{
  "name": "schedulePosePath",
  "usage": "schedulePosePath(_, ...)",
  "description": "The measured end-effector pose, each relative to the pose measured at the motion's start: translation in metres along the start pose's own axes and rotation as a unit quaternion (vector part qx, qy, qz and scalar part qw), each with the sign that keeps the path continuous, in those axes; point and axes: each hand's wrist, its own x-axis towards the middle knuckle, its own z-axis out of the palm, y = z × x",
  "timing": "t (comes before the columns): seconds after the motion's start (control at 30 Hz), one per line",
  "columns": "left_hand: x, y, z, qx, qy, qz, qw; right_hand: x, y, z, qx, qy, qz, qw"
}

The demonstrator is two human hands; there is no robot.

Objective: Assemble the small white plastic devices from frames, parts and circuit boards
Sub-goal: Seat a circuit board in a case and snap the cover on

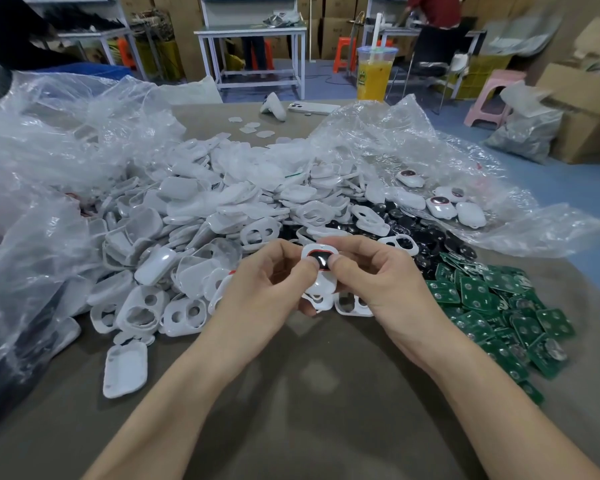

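Observation:
A small white device (pixel 320 271) with a black, red-rimmed button is held between both hands above the table. My left hand (pixel 267 282) grips its left side, thumb pressing on the black button. My right hand (pixel 378 275) grips its right side, thumb on the button too. A big pile of white frames and shells (pixel 194 216) spreads behind and to the left. Black round parts (pixel 426 237) lie behind my right hand. Green circuit boards (pixel 499 313) are heaped at the right. Several finished devices (pixel 444 206) rest on plastic at the back right.
Crumpled clear plastic bags (pixel 49 161) ring the piles at left and back right. A cup of yellow drink (pixel 374 74) with a straw, a white phone (pixel 312 108) and a white handheld object (pixel 274 106) stand at the table's far edge. Bare brown tabletop (pixel 309 393) lies under my forearms.

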Motion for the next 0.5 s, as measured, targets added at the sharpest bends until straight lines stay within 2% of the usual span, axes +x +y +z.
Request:
schedulePosePath(0.2, -0.0045, 0.0005, 0.0014, 0.011, -0.023, 0.005, 1.0, 0.0012, 0.0004, -0.0018, 0.022, 0.011, 0.0, 1.0)
schedulePosePath(0.5, -0.0022, -0.0019, 0.0024, 0.025, 0.018, 0.028, 0.999, 0.0022, 0.0011, -0.002, 0.031, -0.013, -0.001, 0.999)
